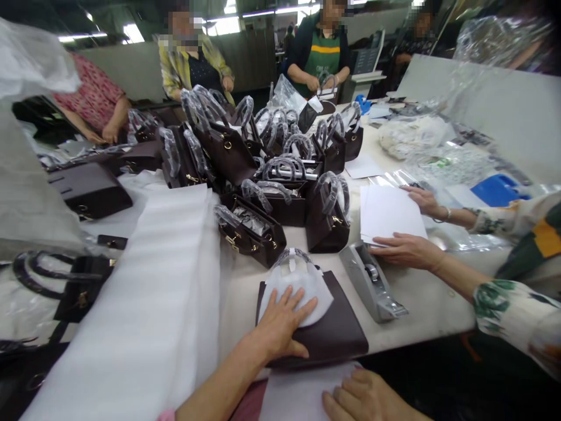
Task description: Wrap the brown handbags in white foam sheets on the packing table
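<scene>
A dark brown handbag lies flat at the table's near edge, its wrapped handle pointing away from me. A white foam pad covers its upper part. My left hand rests flat on the pad and the bag, fingers spread. My right hand lies at the bottom edge on a white sheet, fingers extended and together, holding nothing.
Several brown handbags with wrapped handles crowd the table's middle. A stack of white foam sheets lies to my left. A grey tape dispenser sits right of my bag. A co-worker's hands hold white paper. Other people stand at the far side.
</scene>
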`<move>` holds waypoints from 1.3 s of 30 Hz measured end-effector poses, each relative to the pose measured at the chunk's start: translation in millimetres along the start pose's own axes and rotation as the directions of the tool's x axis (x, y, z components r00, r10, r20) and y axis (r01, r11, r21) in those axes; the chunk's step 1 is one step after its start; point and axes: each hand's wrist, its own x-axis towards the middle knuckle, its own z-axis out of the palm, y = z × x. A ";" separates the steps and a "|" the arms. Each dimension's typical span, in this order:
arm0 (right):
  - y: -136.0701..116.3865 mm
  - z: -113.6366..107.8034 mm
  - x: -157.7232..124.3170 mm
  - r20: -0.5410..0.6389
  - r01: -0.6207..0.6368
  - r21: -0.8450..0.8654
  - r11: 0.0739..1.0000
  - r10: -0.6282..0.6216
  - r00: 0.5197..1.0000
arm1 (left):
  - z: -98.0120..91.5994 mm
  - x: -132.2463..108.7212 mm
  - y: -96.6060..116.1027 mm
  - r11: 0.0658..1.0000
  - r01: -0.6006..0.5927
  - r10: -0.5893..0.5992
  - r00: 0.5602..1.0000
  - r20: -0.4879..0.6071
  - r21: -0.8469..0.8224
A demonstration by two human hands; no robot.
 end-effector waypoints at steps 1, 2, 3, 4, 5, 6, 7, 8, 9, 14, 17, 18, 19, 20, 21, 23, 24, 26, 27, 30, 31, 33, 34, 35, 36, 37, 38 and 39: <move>6.1 -3.2 3.0 0.003 -0.019 0.006 1.000 0.019 1.000 | 3.0 -1.0 1.1 1.000 -0.021 0.021 1.000 -0.013 -0.007; 13.0 -3.2 5.9 -0.001 -0.041 0.021 0.999 0.041 0.999 | 6.9 -2.1 2.2 0.999 -0.040 0.039 0.999 -0.031 -0.016; 20.4 -0.4 8.6 -0.011 -0.065 0.040 0.997 0.065 0.998 | 11.1 -3.3 3.2 0.998 -0.053 0.052 0.997 -0.049 -0.024; 28.1 4.9 11.0 -0.025 -0.083 0.061 0.995 0.084 0.996 | 14.5 -4.7 3.8 0.997 -0.063 0.061 0.996 -0.061 -0.033; 35.8 11.9 12.9 -0.032 -0.098 0.081 0.992 0.101 0.994 | 16.5 -6.2 4.0 0.997 -0.069 0.067 0.996 -0.060 -0.041; 43.3 19.8 14.5 -0.024 -0.117 0.100 0.988 0.120 0.992 | 16.8 -7.9 3.4 0.996 -0.075 0.072 0.996 -0.054 -0.050; 50.5 27.5 15.7 -0.014 -0.132 0.119 0.984 0.134 0.991 | 15.4 -9.7 2.0 0.995 -0.081 0.079 0.996 -0.042 -0.064; 57.1 34.5 16.6 -0.011 -0.141 0.139 0.980 0.144 0.990 | 12.5 -11.6 -0.3 0.992 -0.091 0.088 0.996 -0.028 -0.087; 63.0 40.2 17.1 -0.010 -0.153 0.162 0.975 0.157 0.988 | 8.6 -13.3 -3.3 0.988 -0.101 0.100 0.995 -0.016 -0.120; 81.1 49.0 11.9 0.033 -0.296 0.286 0.911 0.299 0.954 | -9.6 -15.8 -16.0 0.940 -0.145 0.149 0.989 -0.012 -0.309; 83.9 48.5 5.4 0.036 -0.314 0.369 0.875 0.324 0.945 | -14.3 -12.4 -7.9 0.942 -0.115 0.095 0.992 -0.077 -0.315; 84.0 48.8 3.6 0.029 -0.317 0.394 0.863 0.333 0.942 | -14.7 -11.4 -2.9 0.947 -0.106 0.078 0.992 -0.102 -0.303; 83.8 49.3 2.1 0.021 -0.320 0.415 0.851 0.343 0.939 | -14.6 -10.8 2.1 0.953 -0.104 0.072 0.990 -0.120 -0.286; 83.6 49.9 1.0 0.016 -0.324 0.436 0.840 0.353 0.936 | -13.7 -10.8 6.8 0.958 -0.107 0.073 0.989 -0.131 -0.268; 83.4 50.7 0.1 0.015 -0.328 0.455 0.828 0.361 0.932 | -12.0 -11.3 10.8 0.962 -0.111 0.080 0.988 -0.131 -0.251; 83.6 52.4 -1.0 0.029 -0.343 0.485 0.804 0.377 0.926 | -6.0 -13.3 15.5 0.968 -0.110 0.088 0.991 -0.103 -0.227; 84.0 53.2 -1.4 0.044 -0.354 0.498 0.791 0.385 0.922 | -1.9 -14.3 16.4 0.971 -0.100 0.084 0.993 -0.084 -0.217; 85.2 54.9 -1.9 0.079 -0.385 0.515 0.765 0.406 0.911 | 8.1 -15.5 16.3 0.978 -0.083 0.070 0.995 -0.074 -0.194; 85.8 55.9 -2.0 0.087 -0.398 0.520 0.756 0.416 0.905 | 13.8 -15.3 15.6 0.981 -0.078 0.063 0.994 -0.087 -0.178; 86.7 59.4 -2.6 0.061 -0.410 0.522 0.748 0.447 0.892 | 31.9 -12.6 12.9 0.991 -0.084 0.063 0.981 -0.184 -0.106; 86.5 60.6 -3.2 0.049 -0.418 0.514 0.749 0.461 0.886 | 37.6 -11.4 12.1 0.994 -0.087 0.070 0.975 -0.213 -0.073; 85.9 62.1 -5.6 0.024 -0.453 0.476 0.754 0.504 0.863 | 46.7 -9.4 10.8 0.997 -0.083 0.079 0.964 -0.254 -0.004; 85.8 61.9 -7.3 0.004 -0.480 0.442 0.758 0.533 0.846 | 49.8 -8.8 10.5 0.997 -0.073 0.077 0.959 -0.272 0.024; 85.9 60.8 -9.1 -0.024 -0.503 0.393 0.770 0.555 0.831 | 51.9 -8.5 10.4 0.997 -0.062 0.073 0.955 -0.286 0.046; 86.5 58.7 -10.7 -0.065 -0.514 0.330 0.792 0.562 0.825 | 52.9 -8.4 10.6 0.996 -0.053 0.070 0.952 -0.297 0.065; 87.4 55.4 -11.7 -0.108 -0.506 0.257 0.823 0.545 0.832 | 53.1 -8.5 11.0 0.996 -0.047 0.070 0.949 -0.307 0.080; 88.7 51.1 -12.0 -0.145 -0.473 0.179 0.863 0.498 0.855 | 52.6 -8.8 11.6 0.995 -0.046 0.073 0.947 -0.314 0.093; 90.3 46.0 -11.3 -0.167 -0.409 0.104 0.907 0.421 0.891 | 51.8 -9.3 12.3 0.993 -0.045 0.077 0.945 -0.319 0.105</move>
